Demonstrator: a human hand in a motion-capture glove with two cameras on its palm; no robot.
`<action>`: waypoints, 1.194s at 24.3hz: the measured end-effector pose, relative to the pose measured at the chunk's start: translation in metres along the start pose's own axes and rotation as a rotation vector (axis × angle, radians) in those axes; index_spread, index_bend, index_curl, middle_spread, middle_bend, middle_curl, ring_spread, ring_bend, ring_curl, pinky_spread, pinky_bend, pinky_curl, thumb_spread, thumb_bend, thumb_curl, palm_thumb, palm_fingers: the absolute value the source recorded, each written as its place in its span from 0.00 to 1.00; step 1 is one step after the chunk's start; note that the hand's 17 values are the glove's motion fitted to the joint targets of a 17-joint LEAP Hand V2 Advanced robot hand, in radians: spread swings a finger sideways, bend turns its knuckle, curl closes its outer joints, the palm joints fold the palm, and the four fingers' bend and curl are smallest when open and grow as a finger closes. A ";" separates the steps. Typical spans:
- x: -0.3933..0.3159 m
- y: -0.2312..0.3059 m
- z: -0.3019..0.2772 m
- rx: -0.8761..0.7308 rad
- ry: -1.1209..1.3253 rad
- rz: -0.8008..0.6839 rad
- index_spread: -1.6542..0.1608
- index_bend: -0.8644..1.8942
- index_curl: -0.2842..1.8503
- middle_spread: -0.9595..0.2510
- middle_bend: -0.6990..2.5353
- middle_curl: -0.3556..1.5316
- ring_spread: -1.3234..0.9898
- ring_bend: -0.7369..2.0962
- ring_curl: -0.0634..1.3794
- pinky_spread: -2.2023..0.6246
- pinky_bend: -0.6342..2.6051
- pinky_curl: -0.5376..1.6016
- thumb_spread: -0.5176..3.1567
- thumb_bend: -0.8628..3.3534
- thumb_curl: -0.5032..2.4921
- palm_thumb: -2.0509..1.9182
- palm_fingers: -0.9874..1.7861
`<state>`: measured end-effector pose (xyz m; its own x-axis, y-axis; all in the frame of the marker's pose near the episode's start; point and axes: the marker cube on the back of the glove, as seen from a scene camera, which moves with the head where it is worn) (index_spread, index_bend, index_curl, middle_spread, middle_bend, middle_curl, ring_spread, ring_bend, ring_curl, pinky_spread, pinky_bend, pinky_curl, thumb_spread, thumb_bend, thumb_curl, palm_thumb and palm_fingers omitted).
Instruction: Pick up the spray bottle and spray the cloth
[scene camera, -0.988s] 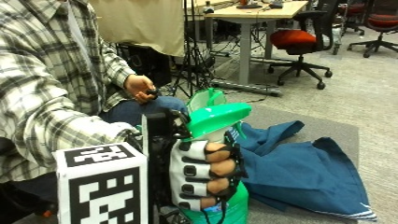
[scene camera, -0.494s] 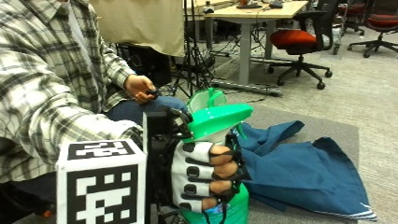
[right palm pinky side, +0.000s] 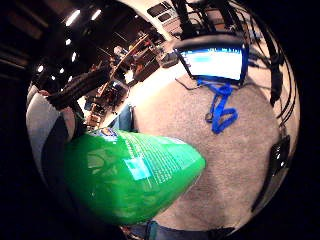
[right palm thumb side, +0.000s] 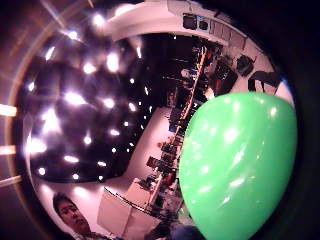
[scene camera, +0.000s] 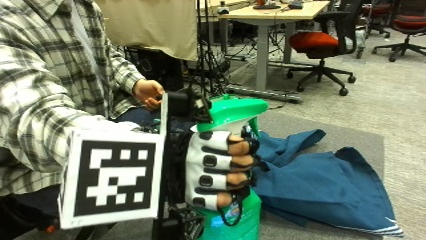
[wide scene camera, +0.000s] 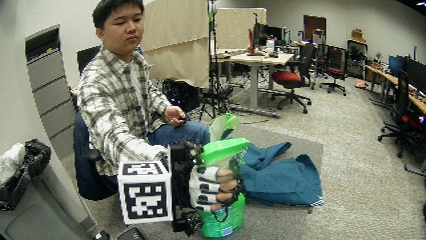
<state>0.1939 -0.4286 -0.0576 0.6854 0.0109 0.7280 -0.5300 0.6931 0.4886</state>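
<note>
Showing the grasp stage complete: the gloved right hand (scene camera: 219, 172) is wrapped round the neck of the green bottle (scene camera: 233, 220), four fingers (scene camera: 234, 162) stacked and curled across its front just below the green spray head (scene camera: 236, 110). The bottle stands upright at 6 o'clock in the outside view, near the front edge of the grey surface (scene camera: 373, 145); whether its base touches that surface or is just lifted cannot be told. The blue cloth (scene camera: 319, 180) lies crumpled and spread on the same surface at 3 to 4 o'clock from the bottle, its nearest folds just beside the bottle's body.

Judged from this layout, the pick-up is done or nearly so, and the spraying is left: no mist or wet patch is visible on the cloth, and no finger can be seen on a trigger.

Pose: the forearm comes in from 8 o'clock, palm against the bottle, knuckles facing the onlooker, the wrist roughly level. Which way the nozzle points cannot be read for certain. Both palm views are largely filled by the bottle's green wall (right palm pinky side: 130, 175), which agrees with a close wrap. The bare left hand (scene camera: 148, 92) rests near the person's lap, at 11 o'clock from the bottle, well clear of it.
</note>
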 end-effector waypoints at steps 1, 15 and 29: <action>-0.006 -0.001 0.000 -0.013 0.017 -0.023 0.77 0.47 0.37 0.66 0.38 0.46 0.48 0.45 0.36 0.73 0.32 0.41 0.17 0.20 0.41 0.78 0.83; -0.086 0.024 0.003 -0.205 0.215 -0.284 0.77 0.47 0.38 0.66 0.39 0.46 0.48 0.46 0.37 0.73 0.32 0.42 0.15 0.20 0.41 0.78 0.83; -0.134 0.070 0.042 -0.440 0.483 -0.510 0.77 0.47 0.39 0.66 0.39 0.46 0.48 0.46 0.37 0.72 0.31 0.42 0.15 0.20 0.42 0.78 0.83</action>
<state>0.0442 -0.4117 -0.1005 0.9809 -0.1424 0.1325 0.0791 0.9143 0.3971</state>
